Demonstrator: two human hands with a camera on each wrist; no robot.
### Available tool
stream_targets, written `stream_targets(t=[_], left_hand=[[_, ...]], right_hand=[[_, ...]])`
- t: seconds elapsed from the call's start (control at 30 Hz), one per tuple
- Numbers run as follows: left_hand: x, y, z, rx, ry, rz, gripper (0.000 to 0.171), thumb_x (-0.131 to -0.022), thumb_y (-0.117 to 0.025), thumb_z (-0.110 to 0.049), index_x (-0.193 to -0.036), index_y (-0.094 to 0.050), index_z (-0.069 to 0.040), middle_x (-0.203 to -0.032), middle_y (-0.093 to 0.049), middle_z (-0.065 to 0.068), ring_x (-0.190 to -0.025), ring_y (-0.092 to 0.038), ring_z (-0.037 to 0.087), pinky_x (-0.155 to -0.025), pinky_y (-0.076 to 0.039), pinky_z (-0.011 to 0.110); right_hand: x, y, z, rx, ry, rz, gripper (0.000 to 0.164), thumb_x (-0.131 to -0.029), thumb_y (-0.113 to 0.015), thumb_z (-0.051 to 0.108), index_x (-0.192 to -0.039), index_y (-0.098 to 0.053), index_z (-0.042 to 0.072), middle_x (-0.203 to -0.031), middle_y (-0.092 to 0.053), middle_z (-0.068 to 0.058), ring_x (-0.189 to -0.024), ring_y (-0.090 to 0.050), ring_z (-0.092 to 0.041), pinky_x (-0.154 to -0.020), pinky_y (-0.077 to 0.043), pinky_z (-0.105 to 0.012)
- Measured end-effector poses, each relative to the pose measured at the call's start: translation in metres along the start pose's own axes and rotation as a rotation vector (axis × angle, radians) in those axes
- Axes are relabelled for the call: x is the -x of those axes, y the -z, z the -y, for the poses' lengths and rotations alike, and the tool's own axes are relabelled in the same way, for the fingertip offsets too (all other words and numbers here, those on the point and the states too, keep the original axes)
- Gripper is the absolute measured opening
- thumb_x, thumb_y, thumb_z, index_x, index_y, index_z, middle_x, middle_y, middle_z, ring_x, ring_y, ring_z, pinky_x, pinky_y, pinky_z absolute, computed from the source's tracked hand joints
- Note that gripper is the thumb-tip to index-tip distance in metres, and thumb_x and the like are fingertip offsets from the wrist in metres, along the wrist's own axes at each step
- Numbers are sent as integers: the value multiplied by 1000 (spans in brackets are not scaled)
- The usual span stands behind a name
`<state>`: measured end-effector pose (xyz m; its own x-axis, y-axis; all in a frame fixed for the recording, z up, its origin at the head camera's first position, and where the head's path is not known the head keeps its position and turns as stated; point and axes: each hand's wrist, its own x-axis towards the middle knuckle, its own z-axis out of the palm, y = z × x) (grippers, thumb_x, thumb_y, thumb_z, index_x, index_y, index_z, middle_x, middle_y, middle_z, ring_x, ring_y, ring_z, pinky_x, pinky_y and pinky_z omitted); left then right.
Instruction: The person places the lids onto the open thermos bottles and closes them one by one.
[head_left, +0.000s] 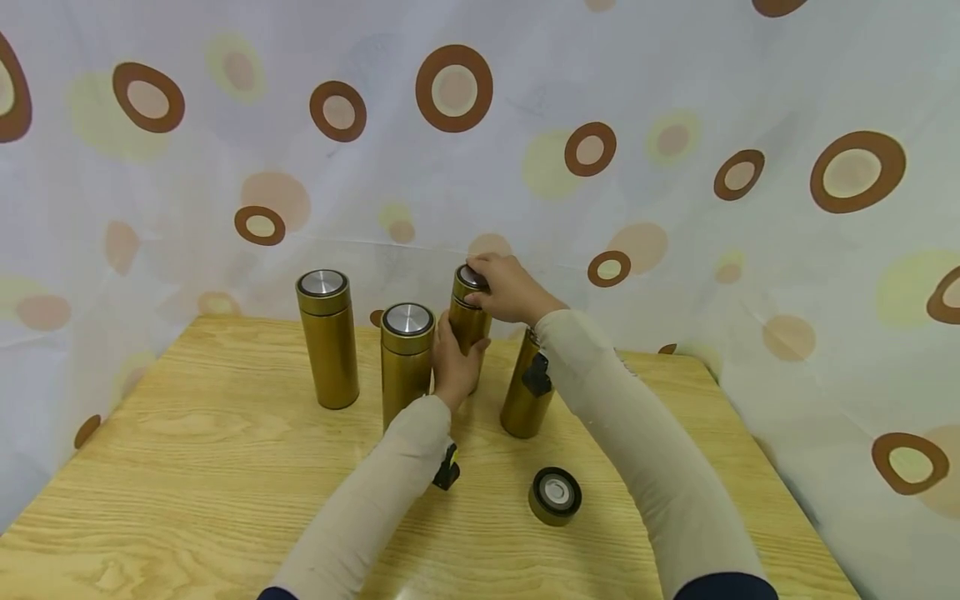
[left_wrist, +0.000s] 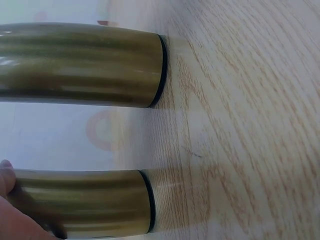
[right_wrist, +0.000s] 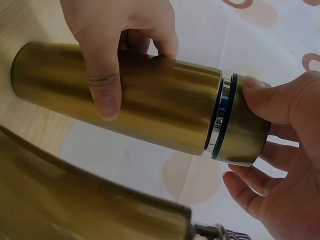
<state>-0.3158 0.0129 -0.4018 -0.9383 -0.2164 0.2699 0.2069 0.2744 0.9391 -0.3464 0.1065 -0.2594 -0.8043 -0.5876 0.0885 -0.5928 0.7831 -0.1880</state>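
Note:
My left hand is wrapped around the body of a gold thermos flask that stands upright near the table's back edge. With thumb and fingers, my right hand grips that flask's lid. Between lid and body a narrow gap shows, with the shiny neck inside it. To the right, partly behind my right wrist, stands a second gold flask without a lid; its bare neck appears at the bottom of the right wrist view. A loose lid lies upside down on the table in front of it.
Two more gold flasks have their lids on: one close to the left of my left hand, another farther left. All stand on a wooden table. A patterned cloth hangs right behind it.

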Motion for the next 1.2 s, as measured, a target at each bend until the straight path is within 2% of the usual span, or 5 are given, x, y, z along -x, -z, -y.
stream_targets(t=[0.3, 0.57, 0.73, 0.97, 1.2], left_hand=[[-1, -1, 3, -6, -29, -17, 71, -88, -71, -15, -144, -30, 0, -137, -43, 22, -127, -44, 36, -108, -36, 46], [-2, -3, 5, 1, -35, -7, 70, -89, -70, -16, -143, -30, -1, -136, -44, 21, -127, -44, 35, -108, -36, 46], [-4, -4, 7, 4, -38, -6, 70, -89, -70, -18, -144, -29, -4, -137, -44, 20, -128, -44, 34, -108, -36, 44], [-6, -4, 9, 9, -37, -16, 72, -89, -70, -17, -145, -28, -3, -139, -42, 19, -129, -43, 33, -109, -35, 44], [-4, -4, 10, 15, -25, -5, 72, -89, -70, -17, -146, -27, -3, -141, -40, 19, -130, -42, 33, -110, -34, 44]], right_hand=[[0, 1, 1, 5, -14, 27, 60, -97, -58, 22, -146, -34, -4, -147, -38, -22, -133, -40, -36, -110, -35, -44], [-5, 19, 5, 23, -40, 159, 62, -100, -51, 24, -150, -25, -1, -153, -26, -23, -140, -29, -35, -114, -29, -46], [-9, 34, 10, 49, -30, 236, 58, -97, -50, 9, -150, -28, 4, -155, -21, -21, -144, -16, -34, -114, -27, -46], [-14, 33, 11, 75, -63, 383, 71, -91, -43, -5, -154, -22, 19, -160, -4, -15, -146, -13, -33, -103, -36, -42], [-14, 29, 11, 56, -90, 408, 75, -90, -40, -9, -154, -20, 24, -161, -3, -11, -146, -12, -30, -107, -35, -41]])
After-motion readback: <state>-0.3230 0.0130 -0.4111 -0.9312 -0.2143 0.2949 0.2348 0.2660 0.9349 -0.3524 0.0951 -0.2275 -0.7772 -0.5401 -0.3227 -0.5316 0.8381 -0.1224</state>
